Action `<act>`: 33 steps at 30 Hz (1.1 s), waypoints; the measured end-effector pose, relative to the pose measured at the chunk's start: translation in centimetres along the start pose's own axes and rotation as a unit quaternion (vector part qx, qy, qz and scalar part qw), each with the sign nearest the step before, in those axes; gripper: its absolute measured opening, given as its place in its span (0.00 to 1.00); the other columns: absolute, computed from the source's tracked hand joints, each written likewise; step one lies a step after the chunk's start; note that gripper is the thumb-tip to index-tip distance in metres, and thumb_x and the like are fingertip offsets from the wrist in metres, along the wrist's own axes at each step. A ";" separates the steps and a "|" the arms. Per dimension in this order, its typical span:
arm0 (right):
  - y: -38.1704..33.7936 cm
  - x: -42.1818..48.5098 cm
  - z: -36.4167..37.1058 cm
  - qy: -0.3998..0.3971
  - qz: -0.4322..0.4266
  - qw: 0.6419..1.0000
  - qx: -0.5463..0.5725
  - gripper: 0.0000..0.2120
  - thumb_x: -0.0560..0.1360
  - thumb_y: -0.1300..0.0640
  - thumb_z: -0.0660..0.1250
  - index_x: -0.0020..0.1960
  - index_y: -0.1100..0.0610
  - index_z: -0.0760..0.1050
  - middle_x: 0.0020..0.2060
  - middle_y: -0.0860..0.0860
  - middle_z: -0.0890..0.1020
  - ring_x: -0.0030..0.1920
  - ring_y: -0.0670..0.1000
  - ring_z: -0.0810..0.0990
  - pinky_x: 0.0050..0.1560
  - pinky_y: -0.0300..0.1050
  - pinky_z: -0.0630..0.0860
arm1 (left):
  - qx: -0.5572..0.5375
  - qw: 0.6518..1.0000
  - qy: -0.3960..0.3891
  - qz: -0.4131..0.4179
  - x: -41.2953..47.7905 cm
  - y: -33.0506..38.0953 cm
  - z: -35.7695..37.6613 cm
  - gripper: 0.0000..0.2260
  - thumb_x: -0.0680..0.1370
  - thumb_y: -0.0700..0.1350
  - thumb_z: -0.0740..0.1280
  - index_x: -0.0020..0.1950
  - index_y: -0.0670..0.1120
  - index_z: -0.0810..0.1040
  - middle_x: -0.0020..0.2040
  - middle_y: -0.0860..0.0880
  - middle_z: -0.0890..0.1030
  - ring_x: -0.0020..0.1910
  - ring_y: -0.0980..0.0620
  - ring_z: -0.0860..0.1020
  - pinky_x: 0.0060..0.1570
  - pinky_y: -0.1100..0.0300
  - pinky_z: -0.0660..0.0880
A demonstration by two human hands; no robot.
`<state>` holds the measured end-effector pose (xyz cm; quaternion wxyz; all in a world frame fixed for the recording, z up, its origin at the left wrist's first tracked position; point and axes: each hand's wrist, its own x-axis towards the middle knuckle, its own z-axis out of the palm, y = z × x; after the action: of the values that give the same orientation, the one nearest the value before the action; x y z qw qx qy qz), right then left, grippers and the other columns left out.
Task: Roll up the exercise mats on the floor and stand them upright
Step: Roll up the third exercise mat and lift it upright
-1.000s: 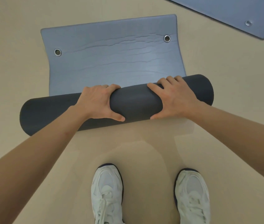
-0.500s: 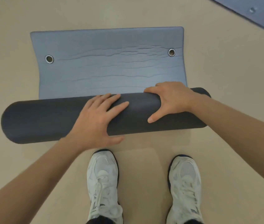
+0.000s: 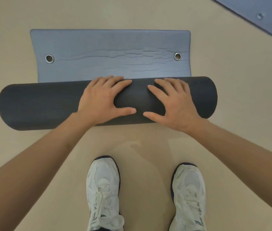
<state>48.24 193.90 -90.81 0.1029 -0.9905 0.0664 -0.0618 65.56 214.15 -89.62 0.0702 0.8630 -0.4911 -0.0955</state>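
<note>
A dark grey roll of exercise mat (image 3: 37, 105) lies across the beige floor in front of me. Its flat blue-grey tail (image 3: 112, 52), with a metal eyelet near each far corner, stretches away from the roll. My left hand (image 3: 102, 102) lies flat on top of the roll near its middle, fingers spread toward the flat part. My right hand (image 3: 173, 104) presses the roll beside it in the same way, thumb pointing inward. A second blue-grey mat (image 3: 255, 12) lies flat at the top right corner.
My two white sneakers (image 3: 105, 194) stand on the floor just behind the roll. Beige floor (image 3: 240, 80) surrounds the mats on all sides.
Both hands went from gripping the roll to lying flat on top of it. The roll has turned forward and the flat tail is shorter.
</note>
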 end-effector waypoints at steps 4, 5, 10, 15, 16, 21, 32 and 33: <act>-0.1 0.1 0.5 -0.044 0.020 0.997 -0.068 0.49 0.70 0.23 0.60 0.80 0.54 0.63 0.77 0.59 0.68 0.76 0.65 0.64 0.75 0.72 0.54 | -0.055 0.995 -0.075 -0.026 3.3 -1.3 -1.4 0.40 0.70 0.79 0.61 0.77 0.62 0.65 0.75 0.58 0.72 0.72 0.48 0.71 0.67 0.47 0.67; 0.1 0.6 0.5 -0.063 0.021 0.994 -0.083 0.51 0.70 0.21 0.58 0.81 0.54 0.61 0.77 0.59 0.66 0.77 0.66 0.62 0.75 0.73 0.53 | -0.054 0.995 -0.084 -0.022 3.8 -1.5 -1.5 0.40 0.70 0.79 0.60 0.77 0.61 0.65 0.75 0.57 0.72 0.72 0.48 0.71 0.67 0.46 0.66; 1.5 4.0 0.4 -0.099 0.027 0.990 -0.096 0.51 0.68 0.19 0.53 0.80 0.52 0.60 0.75 0.58 0.68 0.74 0.63 0.66 0.74 0.69 0.58 | 0.023 1.000 -0.005 0.000 3.3 -0.6 -1.4 0.36 0.75 0.72 0.56 0.76 0.50 0.71 0.75 0.47 0.73 0.74 0.41 0.68 0.71 0.43 0.64; 3.5 8.0 -0.5 -0.155 0.036 0.986 -0.047 0.51 0.66 0.16 0.51 0.78 0.47 0.60 0.72 0.51 0.71 0.69 0.58 0.69 0.71 0.60 0.62 | 0.069 0.997 0.035 -0.013 0.7 0.3 -0.7 0.39 0.73 0.68 0.62 0.80 0.49 0.65 0.79 0.44 0.67 0.78 0.39 0.64 0.76 0.42 0.60; 3.9 8.8 -0.7 -0.174 0.040 0.983 -0.031 0.51 0.65 0.15 0.51 0.77 0.46 0.60 0.72 0.50 0.71 0.69 0.57 0.69 0.71 0.60 0.62 | 0.082 0.996 0.033 -0.023 0.5 0.2 -0.6 0.41 0.72 0.68 0.63 0.81 0.50 0.63 0.80 0.44 0.65 0.78 0.38 0.62 0.77 0.41 0.58; 4.8 11.4 -1.6 -0.238 0.060 0.969 0.017 0.51 0.64 0.15 0.55 0.78 0.44 0.60 0.70 0.50 0.73 0.69 0.57 0.70 0.70 0.61 0.62 | 0.136 0.989 0.006 -0.049 1.9 -0.2 0.2 0.50 0.68 0.74 0.64 0.83 0.50 0.56 0.80 0.42 0.62 0.79 0.33 0.58 0.77 0.35 0.52; 4.9 9.7 -2.0 -0.103 0.083 0.991 -0.011 0.47 0.68 0.19 0.51 0.76 0.49 0.68 0.73 0.50 0.72 0.71 0.56 0.69 0.75 0.57 0.59 | 0.113 0.992 -0.033 -0.036 6.7 -2.7 -1.2 0.58 0.59 0.82 0.59 0.81 0.51 0.56 0.79 0.44 0.64 0.76 0.38 0.63 0.76 0.38 0.56; 5.1 9.8 -2.0 -0.117 0.076 0.990 -0.023 0.50 0.66 0.18 0.51 0.77 0.49 0.65 0.74 0.50 0.71 0.72 0.57 0.68 0.75 0.58 0.58 | 0.115 0.992 -0.042 -0.031 7.0 -2.9 -1.4 0.59 0.58 0.82 0.60 0.81 0.51 0.55 0.79 0.44 0.64 0.75 0.39 0.63 0.76 0.38 0.57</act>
<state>56.99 187.12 -88.91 0.0918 -0.9852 0.1299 0.0638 71.85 209.62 -89.54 -0.0528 0.8754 -0.4744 -0.0763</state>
